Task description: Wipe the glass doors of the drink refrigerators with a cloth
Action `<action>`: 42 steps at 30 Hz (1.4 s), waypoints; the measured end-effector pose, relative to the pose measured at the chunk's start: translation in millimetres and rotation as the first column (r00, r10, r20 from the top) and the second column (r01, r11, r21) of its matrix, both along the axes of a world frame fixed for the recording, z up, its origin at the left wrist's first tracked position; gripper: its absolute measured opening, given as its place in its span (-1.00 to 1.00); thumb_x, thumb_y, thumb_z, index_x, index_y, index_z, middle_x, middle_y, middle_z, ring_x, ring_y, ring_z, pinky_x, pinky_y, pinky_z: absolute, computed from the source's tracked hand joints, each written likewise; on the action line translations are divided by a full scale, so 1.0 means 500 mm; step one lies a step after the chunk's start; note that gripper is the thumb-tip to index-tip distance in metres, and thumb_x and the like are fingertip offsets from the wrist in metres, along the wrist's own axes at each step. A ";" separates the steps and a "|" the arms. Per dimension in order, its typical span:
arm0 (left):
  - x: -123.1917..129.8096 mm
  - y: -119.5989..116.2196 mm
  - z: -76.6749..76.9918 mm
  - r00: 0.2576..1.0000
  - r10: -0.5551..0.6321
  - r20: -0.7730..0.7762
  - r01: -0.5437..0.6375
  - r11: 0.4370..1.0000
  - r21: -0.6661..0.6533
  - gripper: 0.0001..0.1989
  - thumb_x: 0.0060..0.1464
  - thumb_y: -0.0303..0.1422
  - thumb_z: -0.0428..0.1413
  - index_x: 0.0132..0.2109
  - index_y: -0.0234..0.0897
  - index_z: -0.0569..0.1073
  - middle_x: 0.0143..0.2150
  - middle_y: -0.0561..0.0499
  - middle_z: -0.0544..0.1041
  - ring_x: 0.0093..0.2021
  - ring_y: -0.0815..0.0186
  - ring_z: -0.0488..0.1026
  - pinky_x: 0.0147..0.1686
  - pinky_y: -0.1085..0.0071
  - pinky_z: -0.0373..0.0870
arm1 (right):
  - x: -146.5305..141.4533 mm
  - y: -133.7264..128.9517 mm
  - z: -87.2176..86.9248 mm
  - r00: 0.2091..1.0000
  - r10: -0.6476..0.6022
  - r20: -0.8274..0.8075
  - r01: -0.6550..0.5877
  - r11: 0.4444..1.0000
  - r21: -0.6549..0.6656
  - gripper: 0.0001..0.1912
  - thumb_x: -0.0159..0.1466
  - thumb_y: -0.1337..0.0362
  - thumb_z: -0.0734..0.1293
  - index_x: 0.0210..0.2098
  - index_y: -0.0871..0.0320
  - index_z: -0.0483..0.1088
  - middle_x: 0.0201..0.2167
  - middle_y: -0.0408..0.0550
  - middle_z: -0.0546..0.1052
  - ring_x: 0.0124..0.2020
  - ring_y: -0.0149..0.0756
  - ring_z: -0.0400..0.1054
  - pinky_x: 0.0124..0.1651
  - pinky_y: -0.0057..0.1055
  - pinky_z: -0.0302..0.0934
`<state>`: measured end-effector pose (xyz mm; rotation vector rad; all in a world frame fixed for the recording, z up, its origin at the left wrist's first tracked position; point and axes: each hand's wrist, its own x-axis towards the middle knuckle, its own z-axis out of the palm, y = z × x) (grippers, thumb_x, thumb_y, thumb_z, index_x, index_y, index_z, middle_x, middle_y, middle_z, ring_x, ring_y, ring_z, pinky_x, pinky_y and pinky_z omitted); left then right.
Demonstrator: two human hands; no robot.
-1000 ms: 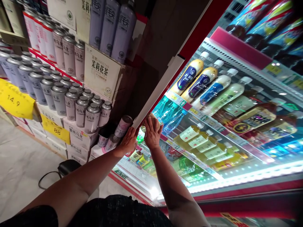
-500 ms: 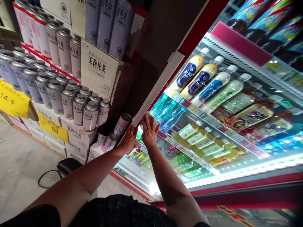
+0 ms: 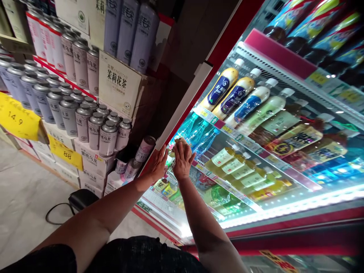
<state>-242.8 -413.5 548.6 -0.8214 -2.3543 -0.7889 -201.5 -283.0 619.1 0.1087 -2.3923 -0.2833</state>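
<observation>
A lit drinks cooler with a red frame (image 3: pixel 224 36) fills the right side, its glass front before rows of bottles. My right hand (image 3: pixel 182 159) lies over a crumpled brownish cloth (image 3: pixel 182 142) against the glass, its fingers bent round the cloth. To its left, my left hand (image 3: pixel 158 165) rests at the cooler's edge near the white strip (image 3: pixel 184 102), its fingers stretched out and nothing seen in it. Small cans (image 3: pixel 146 148) stand just left of that hand.
Stacked boxes (image 3: pixel 121 85) and rows of metal cans (image 3: pixel 108 138) stand at the left, with yellow price signs (image 3: pixel 65 152). A black object with a cord (image 3: pixel 82 199) lies on the floor (image 3: pixel 19 212).
My right hand has shifted slightly down and to the right, and the cloth beneath it shows more. The fingers of my left hand show more clearly at the edge. The view has tilted slightly.
</observation>
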 end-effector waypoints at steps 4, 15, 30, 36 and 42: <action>0.006 0.035 0.020 1.000 -0.023 -0.012 0.023 0.999 0.036 0.04 0.14 -0.48 0.09 0.52 -0.39 -0.45 0.57 -0.34 -0.35 0.54 -0.02 -0.48 0.48 -0.13 -0.12 | 0.016 0.015 -0.010 0.999 0.020 0.043 -0.022 0.999 0.042 -0.30 0.37 0.41 0.14 0.47 -0.07 0.08 0.48 -0.11 0.17 0.55 -0.09 -0.27 0.48 0.20 -0.67; 0.046 0.079 0.027 0.999 0.019 -0.026 -0.019 1.000 0.013 0.13 0.15 -0.46 0.16 0.51 -0.16 -0.52 0.55 -0.27 -0.55 0.51 -0.15 -0.57 0.44 -0.27 -0.15 | 0.078 0.092 -0.023 0.998 -0.067 -0.008 0.067 0.998 -0.012 -0.30 0.35 0.40 0.16 0.45 -0.07 0.13 0.48 -0.10 0.17 0.55 -0.04 -0.26 0.48 0.24 -0.58; 0.100 0.159 0.075 0.998 -0.066 -0.020 0.065 0.998 -0.023 0.00 0.07 -0.53 0.15 0.54 -0.23 -0.16 0.56 -0.21 -0.49 0.53 -0.09 -0.55 0.48 -0.22 -0.25 | 0.142 0.185 -0.054 0.991 -0.115 -0.070 0.111 0.992 -0.060 -0.38 0.36 0.33 0.19 0.40 -0.06 0.25 0.44 -0.06 0.25 0.55 -0.04 -0.32 0.48 0.23 -0.54; 0.112 0.175 0.086 0.995 -0.079 0.052 0.083 0.994 -0.065 -0.03 0.05 -0.54 0.14 0.53 -0.30 -0.09 0.58 -0.24 -0.35 0.54 -0.08 -0.50 0.48 -0.20 -0.31 | 0.181 0.226 -0.065 0.994 -0.096 -0.054 0.096 0.995 0.006 -0.36 0.38 0.40 0.15 0.40 -0.12 0.23 0.42 -0.15 0.30 0.54 -0.13 -0.25 0.49 0.15 -0.65; 0.112 0.173 0.092 0.994 -0.047 0.101 0.056 0.995 -0.086 -0.03 0.03 -0.57 0.13 0.53 -0.30 -0.09 0.58 -0.22 -0.34 0.54 -0.05 -0.50 0.49 -0.16 -0.31 | 0.178 0.227 -0.043 0.980 -0.181 -0.079 0.172 0.979 -0.112 -0.34 0.35 0.40 0.18 0.41 -0.06 0.22 0.46 -0.07 0.22 0.55 0.02 -0.33 0.48 0.25 -0.55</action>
